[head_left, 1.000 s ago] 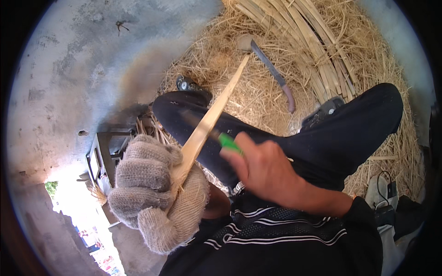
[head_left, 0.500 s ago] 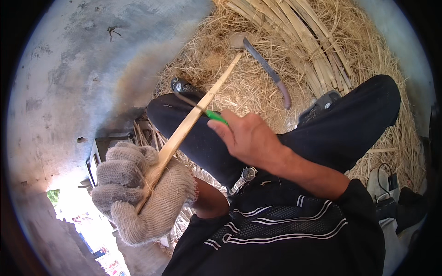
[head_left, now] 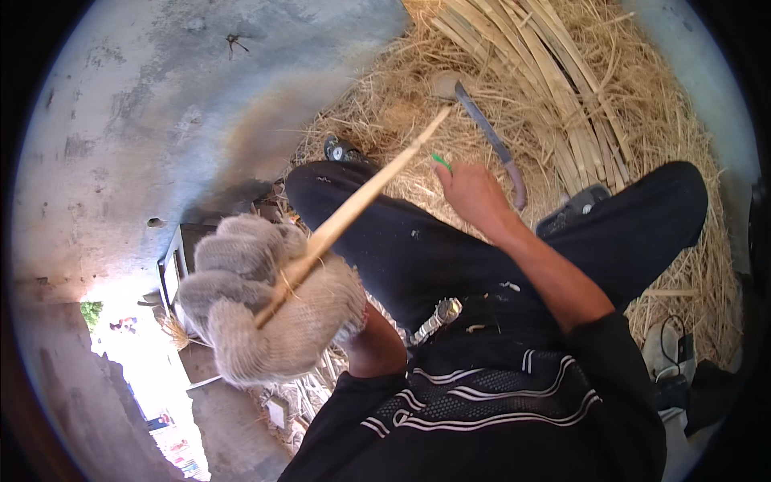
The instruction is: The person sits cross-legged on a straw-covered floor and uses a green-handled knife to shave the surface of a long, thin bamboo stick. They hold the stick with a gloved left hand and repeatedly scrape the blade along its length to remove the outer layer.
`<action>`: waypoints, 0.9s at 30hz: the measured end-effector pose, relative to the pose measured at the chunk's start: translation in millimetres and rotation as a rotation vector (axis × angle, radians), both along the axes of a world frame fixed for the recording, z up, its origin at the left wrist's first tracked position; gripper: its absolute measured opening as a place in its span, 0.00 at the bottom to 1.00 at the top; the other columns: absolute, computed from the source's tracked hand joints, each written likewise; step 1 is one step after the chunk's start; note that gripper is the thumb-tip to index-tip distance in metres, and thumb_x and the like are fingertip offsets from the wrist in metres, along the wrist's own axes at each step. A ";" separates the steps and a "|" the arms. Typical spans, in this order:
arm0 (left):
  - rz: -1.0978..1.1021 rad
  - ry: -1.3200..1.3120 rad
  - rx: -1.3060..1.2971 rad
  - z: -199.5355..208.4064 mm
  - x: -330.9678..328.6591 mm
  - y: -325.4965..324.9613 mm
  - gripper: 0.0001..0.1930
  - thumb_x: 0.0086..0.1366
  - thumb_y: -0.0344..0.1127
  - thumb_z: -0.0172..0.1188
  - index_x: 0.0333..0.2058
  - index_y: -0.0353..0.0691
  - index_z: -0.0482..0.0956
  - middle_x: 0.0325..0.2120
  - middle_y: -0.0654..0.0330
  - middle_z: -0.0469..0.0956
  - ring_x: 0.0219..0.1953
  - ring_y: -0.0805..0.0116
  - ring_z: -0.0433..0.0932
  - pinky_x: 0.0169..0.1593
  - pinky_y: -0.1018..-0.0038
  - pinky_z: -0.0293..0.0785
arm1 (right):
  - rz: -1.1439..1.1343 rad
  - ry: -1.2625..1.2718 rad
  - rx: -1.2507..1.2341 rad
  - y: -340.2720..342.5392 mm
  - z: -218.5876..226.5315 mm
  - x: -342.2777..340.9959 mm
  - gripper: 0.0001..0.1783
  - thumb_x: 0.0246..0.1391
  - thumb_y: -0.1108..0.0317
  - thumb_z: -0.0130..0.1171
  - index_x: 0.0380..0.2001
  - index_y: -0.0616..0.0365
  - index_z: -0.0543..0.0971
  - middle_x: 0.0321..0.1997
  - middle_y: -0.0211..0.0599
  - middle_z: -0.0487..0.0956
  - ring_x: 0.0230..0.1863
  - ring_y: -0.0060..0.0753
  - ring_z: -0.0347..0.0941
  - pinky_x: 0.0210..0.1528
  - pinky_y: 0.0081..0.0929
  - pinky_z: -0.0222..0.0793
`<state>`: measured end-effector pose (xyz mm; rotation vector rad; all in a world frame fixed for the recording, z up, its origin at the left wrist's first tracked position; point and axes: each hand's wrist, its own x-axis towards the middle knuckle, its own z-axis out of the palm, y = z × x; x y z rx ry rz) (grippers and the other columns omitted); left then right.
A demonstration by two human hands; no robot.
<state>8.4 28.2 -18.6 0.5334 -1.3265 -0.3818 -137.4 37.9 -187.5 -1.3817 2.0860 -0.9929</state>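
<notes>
Holding the pale wood strip in a tight fist, the gloved left hand has the long end poking out ahead and to the right, over the dark trouser leg. The bare right hand, ahead and to the right of the left one, curls its fingers round a green handle, near the strip but not touching; no blade can be made out. If the wood twists in the fist, a sharp edge there could slip and nick the left hand or the leg.
</notes>
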 end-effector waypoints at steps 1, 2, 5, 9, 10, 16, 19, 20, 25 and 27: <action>-0.042 -0.018 -0.009 -2.7 5.1 -0.7 0.14 0.56 0.46 0.45 0.18 0.46 0.58 0.17 0.62 0.63 0.18 0.73 0.63 0.19 0.79 0.64 | -0.005 0.002 0.025 8.2 0.4 10.9 0.28 0.66 0.50 0.45 0.25 0.65 0.76 0.19 0.57 0.77 0.23 0.64 0.76 0.26 0.51 0.73; -0.016 -0.048 -0.025 -0.7 13.5 -1.6 0.14 0.57 0.46 0.44 0.19 0.46 0.58 0.18 0.62 0.63 0.18 0.73 0.63 0.19 0.79 0.64 | 0.051 -0.087 -0.019 13.5 26.6 27.0 0.28 0.67 0.50 0.45 0.26 0.66 0.76 0.19 0.58 0.77 0.23 0.64 0.76 0.27 0.51 0.72; -0.025 -0.055 -0.072 -9.0 17.2 -12.0 0.14 0.58 0.47 0.44 0.21 0.45 0.59 0.18 0.61 0.63 0.18 0.72 0.63 0.19 0.78 0.64 | 0.109 -0.253 -0.134 26.8 56.3 38.5 0.28 0.67 0.50 0.43 0.28 0.67 0.78 0.19 0.60 0.75 0.24 0.65 0.75 0.28 0.52 0.70; 0.011 -0.099 -0.131 -8.4 21.7 -18.2 0.15 0.61 0.48 0.43 0.23 0.44 0.60 0.19 0.61 0.63 0.18 0.72 0.63 0.19 0.77 0.64 | 0.024 -0.194 -0.081 17.4 7.3 33.3 0.30 0.67 0.48 0.41 0.28 0.65 0.77 0.16 0.61 0.74 0.24 0.67 0.75 0.29 0.54 0.72; 0.012 -0.107 -0.144 -7.0 19.5 -21.2 0.16 0.61 0.49 0.43 0.24 0.43 0.60 0.19 0.61 0.63 0.18 0.71 0.63 0.19 0.77 0.64 | -0.048 -0.119 -0.026 11.5 -9.4 23.8 0.30 0.67 0.48 0.41 0.27 0.64 0.76 0.17 0.61 0.74 0.24 0.67 0.75 0.28 0.54 0.72; 0.142 -0.401 -0.238 -7.5 56.4 -34.7 0.17 0.65 0.50 0.41 0.28 0.41 0.62 0.21 0.60 0.63 0.17 0.70 0.63 0.19 0.76 0.64 | 0.122 -0.171 -0.162 12.5 33.8 36.8 0.29 0.68 0.48 0.40 0.29 0.63 0.77 0.20 0.62 0.76 0.27 0.65 0.76 0.30 0.53 0.73; 0.178 -0.387 -0.362 -16.4 72.6 -51.7 0.19 0.64 0.51 0.47 0.35 0.38 0.64 0.29 0.57 0.68 0.26 0.67 0.73 0.27 0.77 0.75 | -0.078 -0.105 0.031 -13.6 -21.6 18.4 0.31 0.68 0.48 0.40 0.26 0.65 0.77 0.22 0.61 0.77 0.29 0.65 0.76 0.32 0.55 0.72; 0.194 -0.308 -0.348 -19.4 72.2 -52.0 0.20 0.64 0.52 0.47 0.36 0.38 0.65 0.30 0.57 0.69 0.27 0.67 0.75 0.29 0.77 0.77 | -0.054 -0.133 -0.014 -14.1 -25.6 17.6 0.30 0.67 0.48 0.41 0.28 0.65 0.78 0.22 0.61 0.76 0.28 0.65 0.75 0.32 0.55 0.71; -0.038 -0.069 -0.241 -5.3 57.4 -53.6 0.19 0.68 0.50 0.38 0.23 0.44 0.63 0.17 0.63 0.63 0.14 0.73 0.65 0.13 0.78 0.64 | 0.054 -0.086 -0.101 -12.9 -12.8 35.9 0.30 0.68 0.49 0.40 0.28 0.63 0.79 0.24 0.58 0.78 0.28 0.63 0.76 0.34 0.54 0.72; 0.223 -0.014 -0.327 4.4 22.4 -53.6 0.16 0.65 0.44 0.38 0.19 0.46 0.59 0.14 0.65 0.59 0.10 0.76 0.59 0.11 0.80 0.54 | 0.055 0.054 -0.105 -32.8 -65.9 17.1 0.32 0.68 0.46 0.38 0.28 0.62 0.80 0.26 0.57 0.79 0.29 0.62 0.78 0.35 0.54 0.74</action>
